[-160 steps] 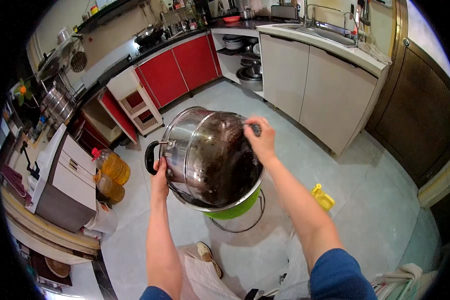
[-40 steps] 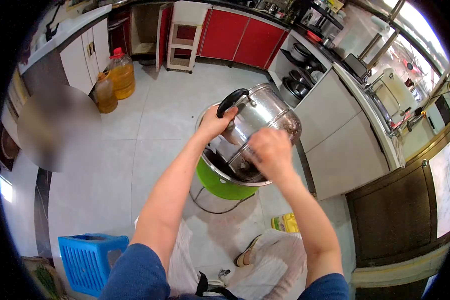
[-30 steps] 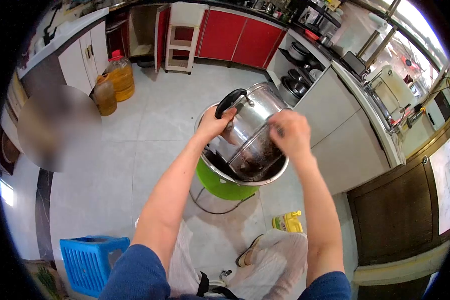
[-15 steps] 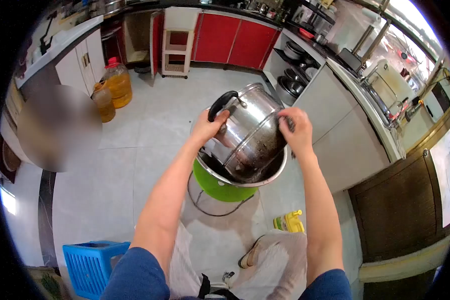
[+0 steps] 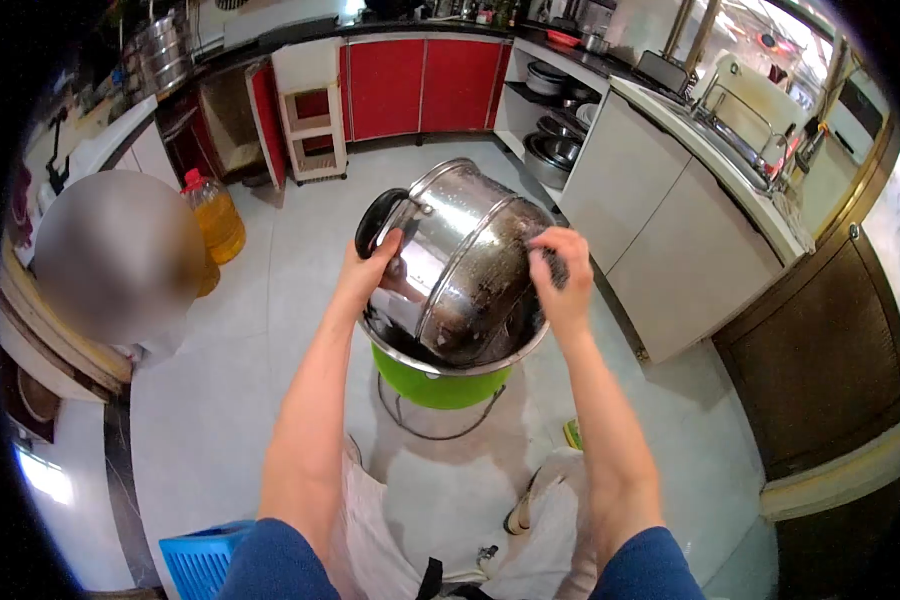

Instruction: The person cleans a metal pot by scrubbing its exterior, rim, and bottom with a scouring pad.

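A shiny stainless steel pot (image 5: pixel 448 240) lies tilted on its side over a wide metal basin (image 5: pixel 432 368). My left hand (image 5: pixel 373 268) is closed on the pot beside its black handle (image 5: pixel 378 222). Dark stains and wet drops mark the pot's base end. Against that stained part, my right hand (image 5: pixel 562 275) is closed on a dark, wiry scouring pad (image 5: pixel 554 266), mostly hidden by the fingers. The basin rests on a green tub (image 5: pixel 440 390), with a thin wire stand beneath it.
A blue plastic basket (image 5: pixel 198 560) stands at lower left. Oil jugs (image 5: pixel 218 222) stand on the left floor, and a yellow-green item (image 5: pixel 571 433) shows by my right forearm. White cabinets (image 5: pixel 660 240) line the right side; red cabinets (image 5: pixel 380 90) stand behind.
My view has shifted, so the pot, basin and hands appear farther left. The right hand still works at the pot's stained side, and the left keeps its hold.
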A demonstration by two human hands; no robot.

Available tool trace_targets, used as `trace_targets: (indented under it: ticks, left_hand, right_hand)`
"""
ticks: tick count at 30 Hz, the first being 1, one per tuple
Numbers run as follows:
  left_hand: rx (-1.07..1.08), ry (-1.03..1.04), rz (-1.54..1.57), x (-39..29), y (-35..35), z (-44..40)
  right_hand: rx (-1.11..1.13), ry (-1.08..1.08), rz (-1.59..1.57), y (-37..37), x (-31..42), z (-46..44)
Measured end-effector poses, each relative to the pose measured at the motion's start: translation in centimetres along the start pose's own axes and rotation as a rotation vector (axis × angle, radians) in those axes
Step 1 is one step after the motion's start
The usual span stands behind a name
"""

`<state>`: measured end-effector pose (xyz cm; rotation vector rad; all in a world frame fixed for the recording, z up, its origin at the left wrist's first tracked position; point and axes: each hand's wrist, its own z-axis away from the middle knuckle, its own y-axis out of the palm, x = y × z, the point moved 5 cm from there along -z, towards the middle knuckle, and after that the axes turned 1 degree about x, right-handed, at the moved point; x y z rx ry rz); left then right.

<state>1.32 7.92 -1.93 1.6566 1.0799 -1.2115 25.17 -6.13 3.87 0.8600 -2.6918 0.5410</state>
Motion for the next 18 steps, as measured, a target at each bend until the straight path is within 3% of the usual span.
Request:
trace_targets:
  ticks: [3,10,12,18]
  left_hand:
    - [-0.015,0.067,-0.021,0.6,-0.5,-0.5]
    - [-0.097,0.166,-0.155,0.5,-0.3,1.9]
    - [-0.342,0.363,-0.295,1.0,-0.9,3.0]
    - [-0.337,0.311,-0.499,2.8,-2.6,1.4]
  right_hand:
    - [0.124,-0.104,-0.022,0.7,3.4,0.4]
    - [0.004,0.002,0.010,0.0,1.1,0.3]
    - [0.007,0.030,-0.004,0.0,1.1,0.5]
    - [-0.012,0.053,-0.078,-0.1,0.6,0.3]
